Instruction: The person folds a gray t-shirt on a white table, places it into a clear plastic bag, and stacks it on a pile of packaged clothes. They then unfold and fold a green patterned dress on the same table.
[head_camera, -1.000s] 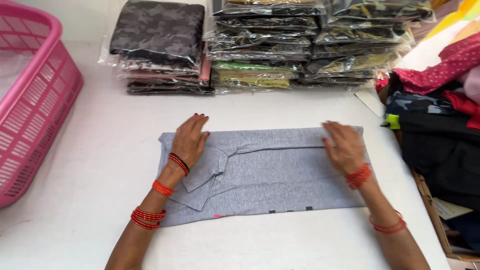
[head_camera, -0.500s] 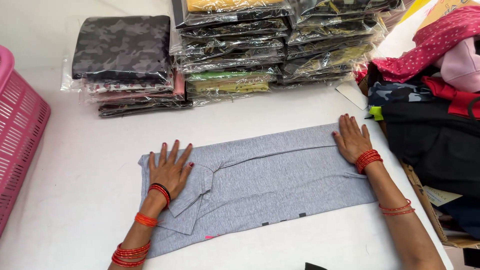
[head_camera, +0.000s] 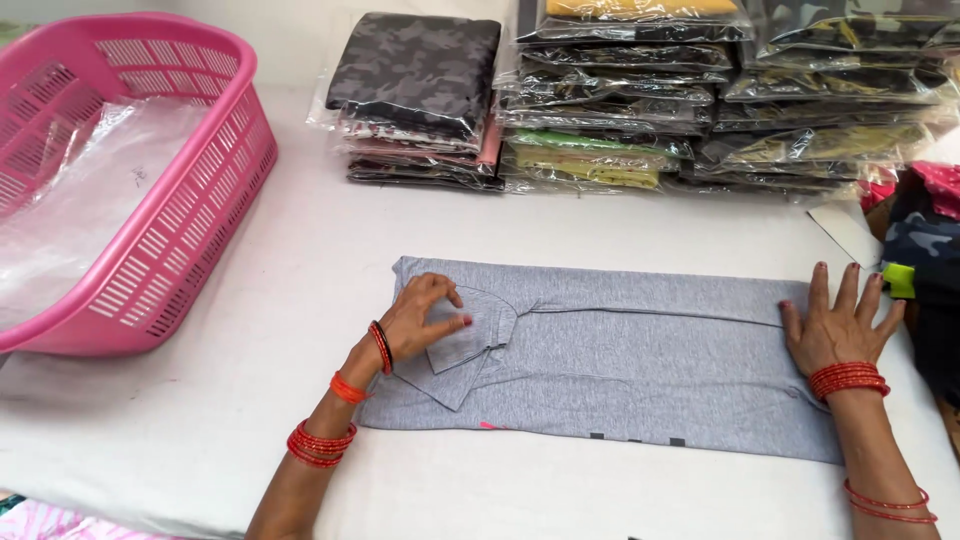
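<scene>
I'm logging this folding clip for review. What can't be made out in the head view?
- Grey garment: its front print is folded under; only small marks show at the lower edge.
- Left hand: its curled fingers hide the cloth beneath.
- Pink basket: cut off by the left edge.
- Bagged stacks: glare blurs their contents.

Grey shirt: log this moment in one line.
left hand: on folded sleeve | right hand: flat on hem end | grey shirt: folded lengthwise on table

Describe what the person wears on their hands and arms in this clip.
Both arms are bare, with no sleeves in view. The left hand has a dark and red bangle at the wrist and red bangles further up the forearm. The right hand has stacked red bangles too. Fingernails are painted red.
</scene>
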